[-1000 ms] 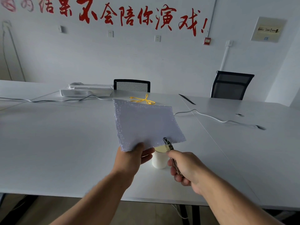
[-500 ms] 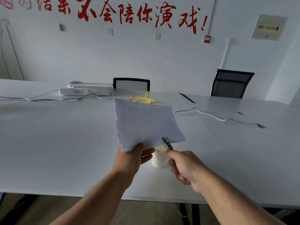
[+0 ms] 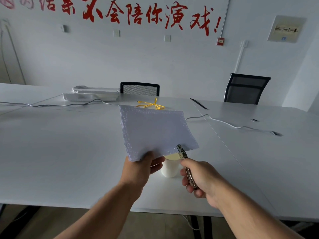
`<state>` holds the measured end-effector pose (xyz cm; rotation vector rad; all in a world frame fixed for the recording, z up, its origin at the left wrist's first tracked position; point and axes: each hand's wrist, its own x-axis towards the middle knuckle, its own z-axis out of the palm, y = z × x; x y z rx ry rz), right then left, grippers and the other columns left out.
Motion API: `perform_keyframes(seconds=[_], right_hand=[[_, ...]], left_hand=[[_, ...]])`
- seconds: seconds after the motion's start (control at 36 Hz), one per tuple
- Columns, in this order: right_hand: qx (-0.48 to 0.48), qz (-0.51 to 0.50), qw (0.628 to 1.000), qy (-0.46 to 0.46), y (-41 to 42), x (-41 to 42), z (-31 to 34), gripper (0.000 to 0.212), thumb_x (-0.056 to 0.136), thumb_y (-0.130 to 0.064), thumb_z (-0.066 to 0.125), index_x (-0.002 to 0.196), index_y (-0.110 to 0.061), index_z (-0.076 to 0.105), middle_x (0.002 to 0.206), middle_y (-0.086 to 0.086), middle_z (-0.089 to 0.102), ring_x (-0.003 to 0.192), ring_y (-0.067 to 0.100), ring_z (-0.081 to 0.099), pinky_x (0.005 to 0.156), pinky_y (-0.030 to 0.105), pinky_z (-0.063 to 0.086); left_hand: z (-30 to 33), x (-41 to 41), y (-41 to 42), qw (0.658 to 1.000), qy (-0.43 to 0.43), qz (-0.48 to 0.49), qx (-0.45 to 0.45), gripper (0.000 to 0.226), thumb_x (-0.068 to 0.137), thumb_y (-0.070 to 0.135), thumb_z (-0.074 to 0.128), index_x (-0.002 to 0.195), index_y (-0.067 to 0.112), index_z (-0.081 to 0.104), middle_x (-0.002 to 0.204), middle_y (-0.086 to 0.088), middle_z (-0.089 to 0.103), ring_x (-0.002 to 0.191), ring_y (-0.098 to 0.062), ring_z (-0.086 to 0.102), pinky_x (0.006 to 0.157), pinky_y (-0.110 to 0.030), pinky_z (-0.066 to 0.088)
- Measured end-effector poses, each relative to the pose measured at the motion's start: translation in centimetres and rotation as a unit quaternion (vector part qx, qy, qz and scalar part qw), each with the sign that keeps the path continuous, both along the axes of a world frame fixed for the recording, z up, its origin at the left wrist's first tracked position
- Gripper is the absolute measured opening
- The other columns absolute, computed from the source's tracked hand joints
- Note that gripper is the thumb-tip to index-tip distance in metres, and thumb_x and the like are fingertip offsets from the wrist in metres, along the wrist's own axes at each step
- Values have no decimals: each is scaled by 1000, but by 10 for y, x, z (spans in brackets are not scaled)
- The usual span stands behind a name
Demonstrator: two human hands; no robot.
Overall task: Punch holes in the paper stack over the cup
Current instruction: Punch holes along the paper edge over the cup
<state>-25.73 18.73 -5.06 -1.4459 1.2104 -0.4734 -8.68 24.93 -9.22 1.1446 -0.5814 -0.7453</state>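
One paper stack [image 3: 155,131], one hole punch [image 3: 181,152], one cup [image 3: 170,168], two hands.

A pale lilac, hole-dotted paper stack [image 3: 155,130] is held tilted above a white paper cup [image 3: 169,168], its near edge bitten by a metal hole punch [image 3: 181,152].

Paper stack [image 3: 155,130] matt, perforated; punch [image 3: 181,151] shiny metal; table [image 3: 60,152] smooth.
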Motion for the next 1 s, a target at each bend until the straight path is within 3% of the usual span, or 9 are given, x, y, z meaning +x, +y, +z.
perform_keyframes(seconds=[0.17, 0.75, 1.0], right_hand=[[-9, 15, 1000, 5, 3, 6, 0, 29, 87, -37, 60, 84, -9, 67, 60, 7, 61, 43, 18, 45, 40, 22, 24], [-20, 22, 999, 26, 3, 6, -2, 26, 90, -35, 55, 77, -12, 61, 62, 7, 51, 37, 15, 32, 40, 19, 20], [1, 2, 1000, 13, 2, 1, 4, 44, 87, -46, 61, 94, -4, 71, 64, 8, 65, 52, 19, 52, 41, 24, 26]], left_hand=[[-1, 0, -1, 1000, -10, -3, 12, 28, 101, 4, 54, 124, 12, 67, 101, -8, 82, 89, -26, 81, 75, -37, 65], [2, -5, 0, 1000, -1, -6, 4, 23, 100, 1, 55, 115, 10, 70, 95, -9, 83, 87, -26, 82, 73, -35, 65], [2, -4, -1, 1000, 4, 6, -4, 23, 100, 2, 55, 115, 12, 69, 93, -7, 83, 86, -27, 82, 74, -37, 65]])
